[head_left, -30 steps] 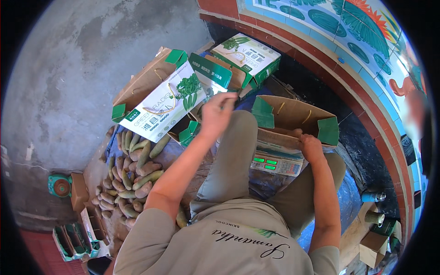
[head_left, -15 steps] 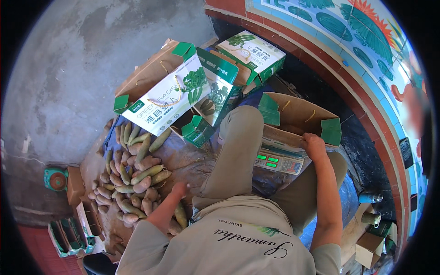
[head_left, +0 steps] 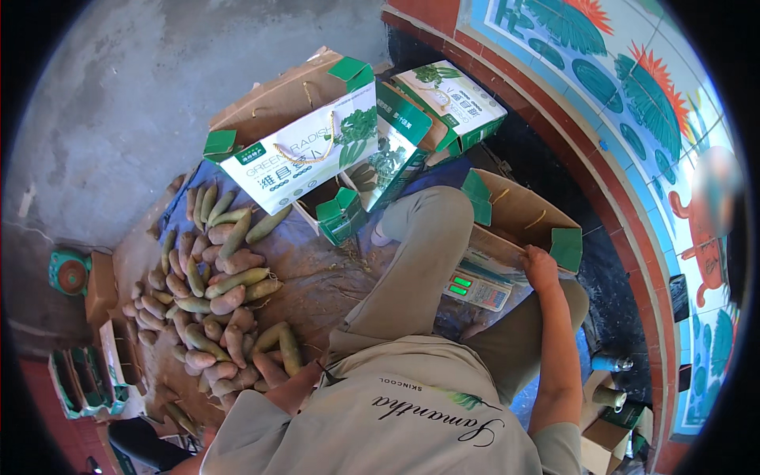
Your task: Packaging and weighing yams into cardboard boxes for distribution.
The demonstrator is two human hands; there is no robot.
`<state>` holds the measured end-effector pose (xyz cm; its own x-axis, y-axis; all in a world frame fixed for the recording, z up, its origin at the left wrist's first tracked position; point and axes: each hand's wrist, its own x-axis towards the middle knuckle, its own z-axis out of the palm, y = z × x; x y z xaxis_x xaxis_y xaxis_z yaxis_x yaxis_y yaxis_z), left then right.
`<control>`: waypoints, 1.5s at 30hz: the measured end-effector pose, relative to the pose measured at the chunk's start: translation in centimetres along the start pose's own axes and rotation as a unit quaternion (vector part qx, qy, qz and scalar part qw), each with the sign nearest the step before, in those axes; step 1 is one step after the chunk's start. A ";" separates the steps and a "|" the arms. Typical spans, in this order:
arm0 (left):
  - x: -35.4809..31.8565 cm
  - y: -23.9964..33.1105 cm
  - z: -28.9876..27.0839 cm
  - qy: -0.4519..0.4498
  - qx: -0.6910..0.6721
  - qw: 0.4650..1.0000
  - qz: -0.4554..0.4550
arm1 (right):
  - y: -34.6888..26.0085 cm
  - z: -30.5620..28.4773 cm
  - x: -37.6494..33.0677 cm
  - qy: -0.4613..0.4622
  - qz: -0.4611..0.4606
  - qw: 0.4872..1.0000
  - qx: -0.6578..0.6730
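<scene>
Left hand has dropped behind the shirt, grip unseen; right hand (head_left: 541, 267) stays gripping the carton (head_left: 522, 218) rim.

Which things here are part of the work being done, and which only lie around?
In use:
- open box, right hand on its edge
- scale under the box
- radish pile; left hand hidden behind the shirt

Lying about:
- printed boxes
- green tape holder
- bottles
</scene>
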<state>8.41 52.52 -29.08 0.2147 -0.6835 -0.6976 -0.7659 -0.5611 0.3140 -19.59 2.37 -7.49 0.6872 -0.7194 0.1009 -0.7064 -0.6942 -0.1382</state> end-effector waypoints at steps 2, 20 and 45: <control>1.4 0.5 0.6 0.051 -0.039 0.998 0.028 | 0.4 0.1 -0.3 -0.001 0.003 1.000 -0.003; 9.0 -1.4 4.9 0.234 -0.413 0.880 0.016 | 1.0 0.5 -1.2 0.002 0.014 0.999 -0.043; 6.6 -5.0 2.5 -0.118 0.021 0.979 -0.163 | -0.4 0.3 -0.7 -0.003 0.012 1.000 -0.021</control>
<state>12.13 52.02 -36.85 0.3093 -0.3423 -0.8872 -0.7057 -0.7080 0.0272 -19.75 3.11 -7.78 0.6710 -0.7358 0.0914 -0.7290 -0.6772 -0.0997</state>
